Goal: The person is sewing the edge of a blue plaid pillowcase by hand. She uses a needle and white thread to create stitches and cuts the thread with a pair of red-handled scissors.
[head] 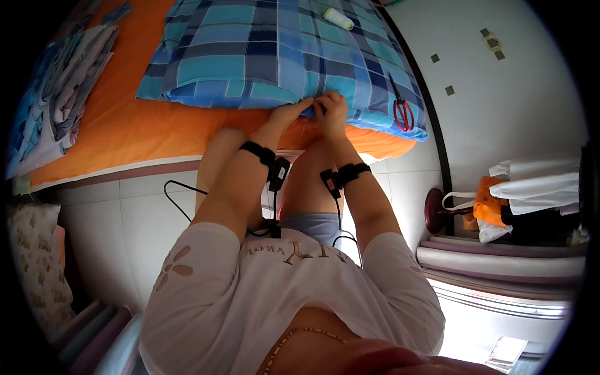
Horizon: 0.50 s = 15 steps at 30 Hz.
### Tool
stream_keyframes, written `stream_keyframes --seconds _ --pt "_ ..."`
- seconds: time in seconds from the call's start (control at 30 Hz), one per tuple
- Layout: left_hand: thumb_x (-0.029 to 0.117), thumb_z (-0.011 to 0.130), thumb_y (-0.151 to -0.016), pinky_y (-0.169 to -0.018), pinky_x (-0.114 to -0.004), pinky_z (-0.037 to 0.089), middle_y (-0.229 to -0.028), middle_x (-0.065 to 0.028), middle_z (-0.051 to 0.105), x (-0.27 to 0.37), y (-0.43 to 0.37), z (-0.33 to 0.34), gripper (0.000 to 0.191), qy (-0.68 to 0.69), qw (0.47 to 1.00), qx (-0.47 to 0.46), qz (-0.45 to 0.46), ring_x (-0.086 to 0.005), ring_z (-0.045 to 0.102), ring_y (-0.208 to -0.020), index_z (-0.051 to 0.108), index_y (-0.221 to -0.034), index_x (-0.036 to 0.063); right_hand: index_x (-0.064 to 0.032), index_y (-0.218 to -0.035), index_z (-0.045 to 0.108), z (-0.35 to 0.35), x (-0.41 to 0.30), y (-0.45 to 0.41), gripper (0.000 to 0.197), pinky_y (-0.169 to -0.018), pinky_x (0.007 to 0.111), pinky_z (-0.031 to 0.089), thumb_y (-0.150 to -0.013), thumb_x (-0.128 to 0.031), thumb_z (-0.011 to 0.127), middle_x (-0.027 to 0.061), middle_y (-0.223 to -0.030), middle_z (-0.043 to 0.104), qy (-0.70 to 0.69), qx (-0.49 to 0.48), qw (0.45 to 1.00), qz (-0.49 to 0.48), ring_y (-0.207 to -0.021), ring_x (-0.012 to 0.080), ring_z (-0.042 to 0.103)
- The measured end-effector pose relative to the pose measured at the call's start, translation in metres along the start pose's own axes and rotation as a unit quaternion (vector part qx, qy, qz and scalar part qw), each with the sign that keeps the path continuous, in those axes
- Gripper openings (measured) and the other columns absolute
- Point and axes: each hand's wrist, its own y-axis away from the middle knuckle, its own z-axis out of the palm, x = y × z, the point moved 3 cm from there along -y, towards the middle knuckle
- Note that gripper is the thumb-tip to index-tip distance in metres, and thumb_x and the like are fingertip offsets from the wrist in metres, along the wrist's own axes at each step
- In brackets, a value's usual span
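Note:
A pillow in a blue checked pillowcase (pixel 262 51) lies across the bed in front of me. At its near edge my left hand (pixel 289 113) has its thumb and fingers closed on the fabric. Right beside it, my right hand (pixel 332 111) pinches the same edge with curled fingers, and the two hands almost touch. Whether something small, such as a needle, sits between the fingertips cannot be made out. To the right of my hands, red-handled scissors (pixel 402 110) rest on the pillowcase, blades pointing away. Farther back lies a small white cylindrical item (pixel 338 18), perhaps a spool or a tube.
An orange sheet (pixel 126 126) covers the bed, with folded clothes (pixel 70 89) on its left side. A white wall (pixel 487 103) borders the right. Below it, bags and cloth (pixel 529 187) are piled near curtains (pixel 497 260). Black cables hang from my wrist straps (pixel 354 175).

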Motion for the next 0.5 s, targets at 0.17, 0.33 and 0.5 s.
stream_keyframes --seconds 0.17,0.33,0.5 --pt "0.036 0.07 -0.079 -0.071 -0.027 0.045 -0.098 -0.0051 0.061 0.017 0.029 0.033 0.042 0.007 0.999 0.031 0.016 -0.015 0.057 -0.085 0.061 -0.105 0.0034 -0.0056 -0.065 0.06 -0.016 0.018 0.006 0.008 -0.071 0.039 0.042 -0.066 -0.004 0.067 0.0069 -0.079 0.057 -0.09 0.005 0.994 0.063 -0.078 0.028 0.054" --pt "0.032 0.071 -0.078 -0.078 -0.028 0.044 -0.101 -0.0058 0.061 0.016 0.024 0.028 0.045 0.001 0.998 0.044 0.035 -0.0173 0.056 -0.09 0.06 -0.108 0.0013 -0.0038 -0.077 0.056 -0.04 0.01 -0.012 0.008 -0.06 0.025 0.044 -0.08 -0.004 0.063 0.0042 -0.078 0.058 -0.174 0.125 0.965 0.151 -0.072 0.0148 0.057" --pt "0.032 0.07 -0.08 -0.057 -0.022 0.047 -0.095 -0.0091 0.062 0.007 0.024 0.025 0.037 0.081 0.996 0.02 0.026 -0.014 0.06 -0.077 0.062 -0.1 0.0022 -0.0027 -0.088 0.051 -0.063 -0.025 -0.037 0.016 -0.063 0.024 0.048 -0.094 -0.016 0.047 0.0109 -0.092 0.062 -0.458 0.04 0.832 0.311 -0.093 0.0196 0.063"
